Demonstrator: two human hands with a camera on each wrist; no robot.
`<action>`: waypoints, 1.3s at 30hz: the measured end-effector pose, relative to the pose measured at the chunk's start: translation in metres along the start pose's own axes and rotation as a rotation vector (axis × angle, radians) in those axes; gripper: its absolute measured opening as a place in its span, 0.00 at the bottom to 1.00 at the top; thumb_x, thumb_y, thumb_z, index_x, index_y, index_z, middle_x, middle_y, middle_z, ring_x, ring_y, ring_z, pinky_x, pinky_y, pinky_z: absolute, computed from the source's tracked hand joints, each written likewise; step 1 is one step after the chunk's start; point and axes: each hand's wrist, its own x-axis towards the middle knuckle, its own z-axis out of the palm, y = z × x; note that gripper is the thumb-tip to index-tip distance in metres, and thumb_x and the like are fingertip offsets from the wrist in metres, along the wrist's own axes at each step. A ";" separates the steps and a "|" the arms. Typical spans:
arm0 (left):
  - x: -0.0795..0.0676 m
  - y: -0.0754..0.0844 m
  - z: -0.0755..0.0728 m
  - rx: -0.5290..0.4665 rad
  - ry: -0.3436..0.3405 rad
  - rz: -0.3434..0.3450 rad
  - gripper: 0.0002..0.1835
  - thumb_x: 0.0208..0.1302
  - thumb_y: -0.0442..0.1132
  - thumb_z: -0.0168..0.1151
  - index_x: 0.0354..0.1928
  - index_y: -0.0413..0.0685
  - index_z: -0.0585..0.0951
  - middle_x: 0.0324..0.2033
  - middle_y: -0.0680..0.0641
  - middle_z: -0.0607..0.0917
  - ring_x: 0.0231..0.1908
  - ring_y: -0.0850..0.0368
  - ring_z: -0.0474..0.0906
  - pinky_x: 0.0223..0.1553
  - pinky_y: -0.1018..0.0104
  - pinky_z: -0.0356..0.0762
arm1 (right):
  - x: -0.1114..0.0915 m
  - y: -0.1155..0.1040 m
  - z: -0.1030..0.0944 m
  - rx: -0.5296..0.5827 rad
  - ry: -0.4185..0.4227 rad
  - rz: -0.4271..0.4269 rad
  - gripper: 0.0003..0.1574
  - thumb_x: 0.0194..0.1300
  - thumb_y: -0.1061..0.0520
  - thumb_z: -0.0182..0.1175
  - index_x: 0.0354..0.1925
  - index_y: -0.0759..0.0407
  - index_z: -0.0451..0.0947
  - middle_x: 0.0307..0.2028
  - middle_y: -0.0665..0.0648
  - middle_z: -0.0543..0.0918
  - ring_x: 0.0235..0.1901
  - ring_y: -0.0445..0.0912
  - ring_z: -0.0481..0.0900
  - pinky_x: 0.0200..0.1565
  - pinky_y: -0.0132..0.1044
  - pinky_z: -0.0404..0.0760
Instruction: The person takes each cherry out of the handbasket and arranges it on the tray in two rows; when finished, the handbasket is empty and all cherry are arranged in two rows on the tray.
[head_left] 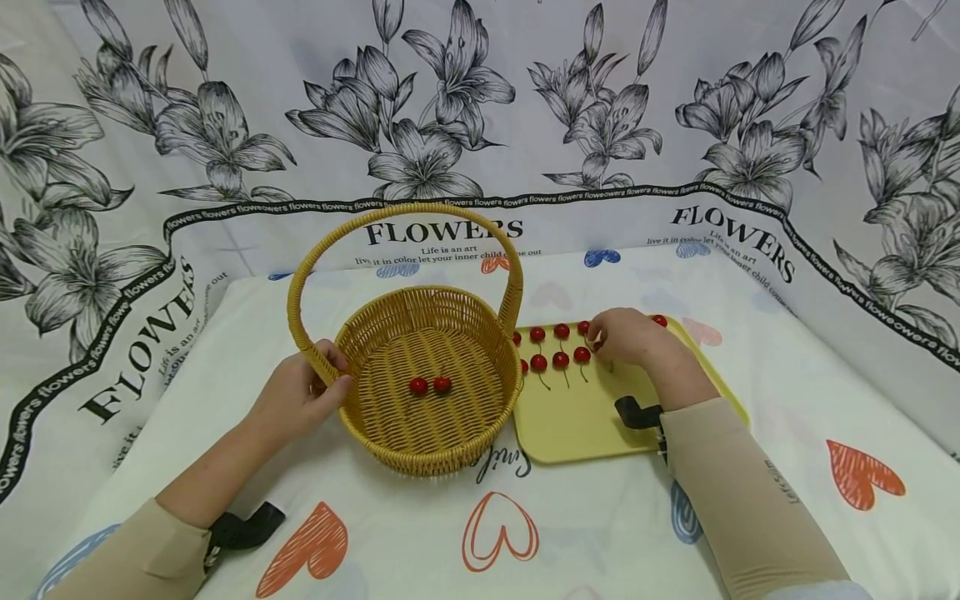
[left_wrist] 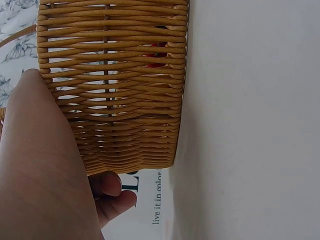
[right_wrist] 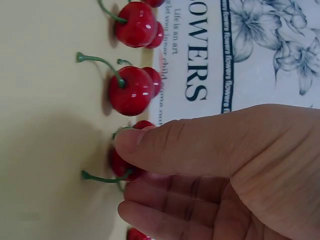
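Note:
My left hand (head_left: pixel 296 396) grips the yellow-brown wicker basket (head_left: pixel 431 458) where its tall handle (head_left: pixel 401 212) meets the rim. Two red cherries (head_left: pixel 431 386) lie on the basket floor; the left wrist view shows the woven wall (left_wrist: pixel 110 95) from outside, with red (left_wrist: pixel 156 60) behind the slats. Over the back part of the yellow tray (head_left: pixel 577 425), my right hand (head_left: pixel 633 337) pinches a red cherry (right_wrist: pixel 120 165) with a green stem between thumb and fingers. More cherries (right_wrist: pixel 131 90) stand in two rows beside it.
The tray sits directly right of the basket. One cherry (head_left: pixel 659 320) shows at the tray's back right, beyond my right hand. A white cloth with printed hearts (head_left: pixel 501 533) covers the table, and a flower-printed curtain (head_left: pixel 600 108) rises behind it.

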 end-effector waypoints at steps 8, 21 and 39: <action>0.000 -0.003 0.001 0.004 0.013 0.021 0.07 0.60 0.34 0.63 0.38 0.49 0.76 0.25 0.58 0.74 0.21 0.53 0.69 0.22 0.70 0.66 | -0.022 -0.019 -0.025 0.033 0.092 -0.053 0.19 0.67 0.60 0.64 0.54 0.68 0.81 0.46 0.66 0.82 0.46 0.59 0.79 0.51 0.56 0.78; 0.000 -0.003 0.002 -0.004 0.017 0.031 0.07 0.60 0.33 0.63 0.38 0.50 0.76 0.24 0.58 0.75 0.20 0.53 0.69 0.22 0.72 0.65 | -0.060 -0.121 -0.010 0.119 0.188 -0.382 0.05 0.70 0.57 0.64 0.42 0.54 0.85 0.30 0.47 0.81 0.31 0.44 0.77 0.34 0.38 0.79; -0.001 -0.004 -0.001 -0.013 0.005 0.029 0.07 0.61 0.33 0.63 0.38 0.50 0.76 0.23 0.58 0.73 0.20 0.65 0.64 0.19 0.71 0.64 | -0.004 -0.183 0.057 -0.193 -0.068 -0.452 0.27 0.75 0.64 0.56 0.68 0.52 0.76 0.56 0.56 0.76 0.51 0.45 0.76 0.53 0.36 0.78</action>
